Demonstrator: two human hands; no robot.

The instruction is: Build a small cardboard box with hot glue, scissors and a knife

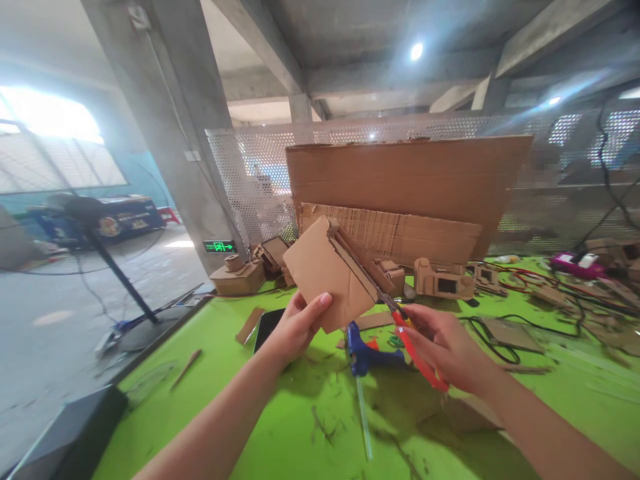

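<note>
My left hand [295,328] pinches the lower edge of a brown cardboard piece [325,270], held up above the green table [280,427]. My right hand [445,347] grips red-handled scissors [410,340]; their blades run up and left along the cardboard's right edge and cut into it. A blue glue gun [367,357] lies on the table just below and between both hands, with a clear glue stick [365,420] pointing toward me.
Large cardboard sheets [410,180] lean against a perforated metal screen at the back. Small cardboard models [443,280] stand before them. Black cables [500,333] and scraps litter the right side. A dark phone [267,327] lies under my left hand. A standing fan [90,220] is off to the left.
</note>
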